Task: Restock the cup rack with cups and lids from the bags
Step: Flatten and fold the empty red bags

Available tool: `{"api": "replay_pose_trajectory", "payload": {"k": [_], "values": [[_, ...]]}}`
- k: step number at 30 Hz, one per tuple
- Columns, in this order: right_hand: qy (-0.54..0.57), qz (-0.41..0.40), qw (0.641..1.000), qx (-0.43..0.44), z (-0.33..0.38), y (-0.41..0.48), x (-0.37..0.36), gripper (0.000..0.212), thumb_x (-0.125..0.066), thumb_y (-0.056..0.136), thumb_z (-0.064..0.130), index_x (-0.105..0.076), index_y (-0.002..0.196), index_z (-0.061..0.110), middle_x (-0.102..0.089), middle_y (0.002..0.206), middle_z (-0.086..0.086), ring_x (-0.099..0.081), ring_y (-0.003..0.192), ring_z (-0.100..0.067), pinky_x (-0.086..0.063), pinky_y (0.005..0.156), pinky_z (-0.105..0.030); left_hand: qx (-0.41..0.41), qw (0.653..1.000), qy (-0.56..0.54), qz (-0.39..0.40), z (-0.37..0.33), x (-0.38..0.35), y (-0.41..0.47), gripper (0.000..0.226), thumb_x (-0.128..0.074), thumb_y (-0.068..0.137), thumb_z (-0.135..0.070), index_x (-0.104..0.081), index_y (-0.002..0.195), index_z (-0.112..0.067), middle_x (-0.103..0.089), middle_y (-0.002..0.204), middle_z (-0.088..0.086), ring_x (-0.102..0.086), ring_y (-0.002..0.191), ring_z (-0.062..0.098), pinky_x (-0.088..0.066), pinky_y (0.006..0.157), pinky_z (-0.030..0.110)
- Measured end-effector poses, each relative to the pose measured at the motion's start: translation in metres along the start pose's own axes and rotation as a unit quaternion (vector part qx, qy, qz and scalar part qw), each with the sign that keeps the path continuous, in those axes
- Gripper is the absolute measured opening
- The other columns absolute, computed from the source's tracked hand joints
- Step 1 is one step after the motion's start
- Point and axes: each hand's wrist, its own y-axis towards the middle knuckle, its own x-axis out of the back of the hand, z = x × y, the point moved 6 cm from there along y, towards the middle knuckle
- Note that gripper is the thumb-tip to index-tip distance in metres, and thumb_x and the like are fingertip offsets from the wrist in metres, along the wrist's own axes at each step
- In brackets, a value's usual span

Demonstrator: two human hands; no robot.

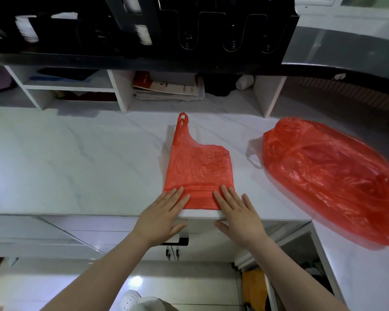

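Observation:
A flattened, folded red plastic bag (199,169) lies on the white marble counter (76,158), its handle pointing away from me. My left hand (164,217) presses its near left corner with straight fingers. My right hand (236,215) lies flat on the near right corner. A second red bag (328,176), bulging with something I cannot make out, sits on the counter to the right. The black cup rack (144,30) stands on the raised ledge above, with white cup stacks (27,29) showing in its left slots and dark slots to the right.
Under the ledge are white cubbies with a pile of papers (169,88) and a white bottle (244,83). The counter's front edge runs just under my palms, with a drawer (180,240) below. An orange thing (253,288) sits in an open cabinet at lower right.

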Motion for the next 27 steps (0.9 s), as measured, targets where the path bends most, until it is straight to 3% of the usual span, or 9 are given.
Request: {"api": "replay_pose_trajectory", "payload": {"k": [3, 5, 8, 13, 16, 19, 22, 24, 27], "values": [[0.045, -0.044, 0.998, 0.028, -0.005, -0.011, 0.005, 0.070, -0.052, 0.094, 0.040, -0.015, 0.152, 0.026, -0.003, 0.156, 0.008, -0.003, 0.146, -0.012, 0.005, 0.117, -0.035, -0.008, 0.998, -0.037, -0.046, -0.003, 0.003, -0.006, 0.064, -0.063, 0.082, -0.043, -0.052, 0.134, -0.008, -0.051, 0.138, 0.010, -0.055, 0.122, 0.027, -0.046, 0.099, 0.044], [0.104, -0.104, 0.988, 0.038, -0.009, -0.018, 0.016, 0.056, -0.070, 0.085, 0.024, -0.051, 0.137, 0.018, -0.042, 0.147, 0.001, -0.039, 0.136, -0.018, -0.023, 0.116, -0.043, -0.005, 0.993, -0.091, -0.081, -0.002, 0.010, -0.010, 0.063, -0.082, 0.068, -0.029, -0.062, 0.124, -0.010, -0.062, 0.125, 0.006, -0.064, 0.106, 0.024, -0.053, 0.088, 0.038], [0.164, -0.150, 0.975, 0.031, -0.018, -0.018, 0.030, 0.029, -0.080, 0.075, 0.014, -0.075, 0.103, 0.016, -0.070, 0.111, 0.001, -0.065, 0.102, -0.018, -0.052, 0.090, -0.037, 0.018, 0.983, -0.151, -0.099, 0.008, 0.018, -0.009, 0.049, -0.084, 0.062, -0.011, -0.070, 0.108, -0.014, -0.067, 0.107, 0.001, -0.064, 0.091, 0.021, -0.050, 0.080, 0.029], [0.231, -0.153, 0.956, -0.101, -0.040, -0.005, 0.036, 0.005, -0.070, 0.085, 0.026, -0.069, 0.089, 0.029, -0.060, 0.079, 0.016, -0.053, 0.081, -0.010, -0.035, 0.065, -0.020, 0.187, 0.942, -0.252, -0.115, 0.039, 0.018, -0.009, 0.007, -0.073, 0.080, -0.013, -0.067, 0.080, -0.012, -0.058, 0.076, -0.008, -0.052, 0.075, 0.016, -0.034, 0.066, 0.014], [0.292, -0.152, 0.925, -0.190, -0.046, 0.001, 0.026, 0.014, -0.067, 0.086, 0.034, -0.056, 0.093, 0.032, -0.056, 0.082, 0.012, -0.052, 0.078, -0.008, -0.039, 0.064, -0.020, 0.252, 0.927, -0.255, -0.112, 0.044, 0.014, -0.006, 0.021, -0.071, 0.084, -0.022, -0.058, 0.069, -0.015, -0.051, 0.067, -0.008, -0.047, 0.069, 0.016, -0.032, 0.058, 0.020], [0.279, -0.152, 0.922, -0.222, -0.044, 0.007, 0.022, 0.023, -0.065, 0.087, 0.035, -0.056, 0.106, 0.026, -0.058, 0.083, 0.009, -0.055, 0.081, -0.015, -0.048, 0.074, -0.035, 0.284, 0.908, -0.283, -0.118, 0.046, 0.013, -0.002, 0.009, -0.072, 0.082, -0.024, -0.062, 0.082, -0.025, -0.055, 0.066, -0.013, -0.053, 0.068, 0.012, -0.039, 0.061, 0.024], [0.255, -0.167, 0.925, -0.225, -0.041, 0.008, 0.025, 0.031, -0.060, 0.090, 0.037, -0.055, 0.119, 0.024, -0.061, 0.083, 0.009, -0.057, 0.086, -0.020, -0.047, 0.081, -0.040, 0.297, 0.880, -0.351, -0.120, 0.046, 0.014, -0.003, 0.050, -0.073, 0.079, -0.017, -0.052, 0.122, -0.033, -0.056, 0.067, -0.010, -0.055, 0.068, 0.006, -0.045, 0.064, 0.024], [0.205, -0.166, 0.939, -0.220, -0.038, 0.008, 0.025, 0.035, -0.057, 0.092, 0.038, -0.056, 0.125, 0.025, -0.066, 0.092, 0.005, -0.056, 0.094, -0.023, -0.043, 0.084, -0.038, 0.263, 0.899, -0.333, -0.111, 0.043, 0.017, -0.004, 0.062, -0.071, 0.080, -0.014, -0.046, 0.134, -0.033, -0.051, 0.065, -0.011, -0.052, 0.066, 0.010, -0.042, 0.063, 0.023], [0.142, -0.156, 0.951, -0.226, -0.032, 0.007, 0.024, 0.043, -0.053, 0.093, 0.042, -0.051, 0.133, 0.027, -0.065, 0.108, 0.002, -0.052, 0.103, -0.024, -0.039, 0.087, -0.037, 0.198, 0.949, -0.227, -0.094, 0.036, 0.021, -0.004, 0.050, -0.067, 0.085, -0.017, -0.055, 0.133, -0.029, -0.041, 0.065, -0.012, -0.043, 0.066, 0.016, -0.036, 0.066, 0.027]]}}
